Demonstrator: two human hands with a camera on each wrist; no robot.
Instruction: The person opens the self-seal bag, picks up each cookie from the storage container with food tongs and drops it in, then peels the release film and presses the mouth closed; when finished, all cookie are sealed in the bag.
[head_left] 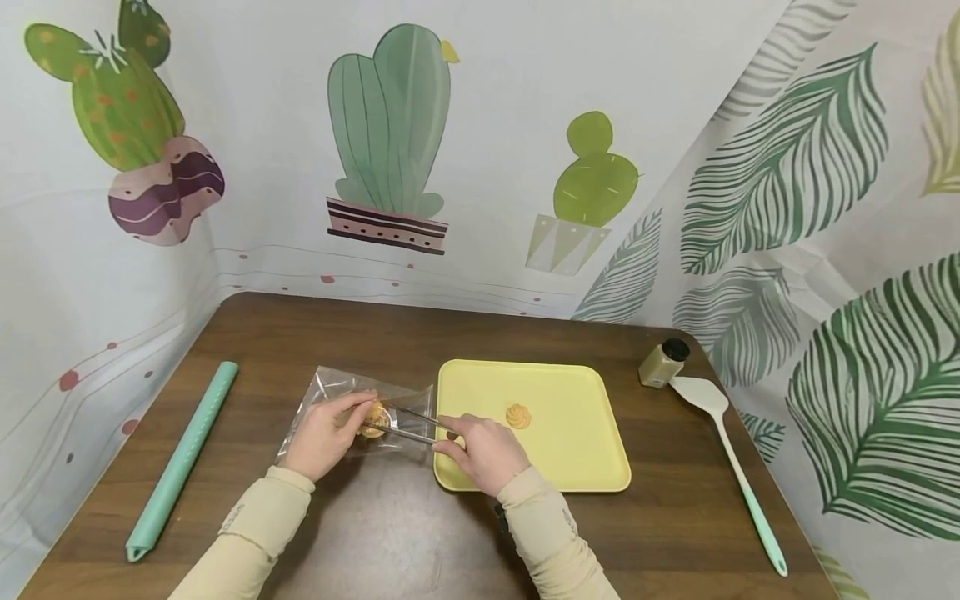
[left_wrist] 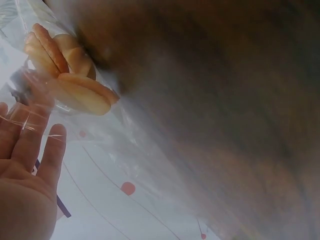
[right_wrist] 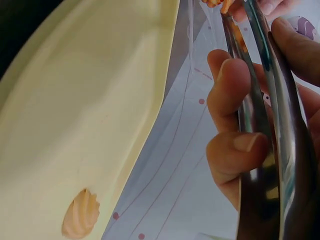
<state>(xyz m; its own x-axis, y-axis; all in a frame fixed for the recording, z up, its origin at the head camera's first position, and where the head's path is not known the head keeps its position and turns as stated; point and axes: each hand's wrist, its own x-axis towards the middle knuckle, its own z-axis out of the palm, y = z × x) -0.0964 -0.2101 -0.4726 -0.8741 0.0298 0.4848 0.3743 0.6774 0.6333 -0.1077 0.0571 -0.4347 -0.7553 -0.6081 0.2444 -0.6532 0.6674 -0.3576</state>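
Observation:
My left hand (head_left: 330, 429) holds a clear plastic bag (head_left: 327, 382) by its upper side, beside the yellow tray. Swirled butter cookies (head_left: 377, 422) lie inside the bag; the left wrist view shows several cookies (left_wrist: 80, 95) clustered there. Gripped in my right hand (head_left: 487, 450) is a pair of metal tongs (head_left: 411, 435), whose tips reach leftward to the cookies at the bag. Whether the tips clasp a cookie, I cannot tell. One swirled cookie (head_left: 517, 416) sits alone on the yellow tray (head_left: 577, 450), left of the tray's right half.
A mint-green tube-like stick (head_left: 183, 458) lies along the table's left side. At the right are a small jar with a black lid (head_left: 663, 363) and a white spatula with a green handle (head_left: 738, 471). A patterned cloth (head_left: 495, 158) hangs behind the brown table (head_left: 360, 329).

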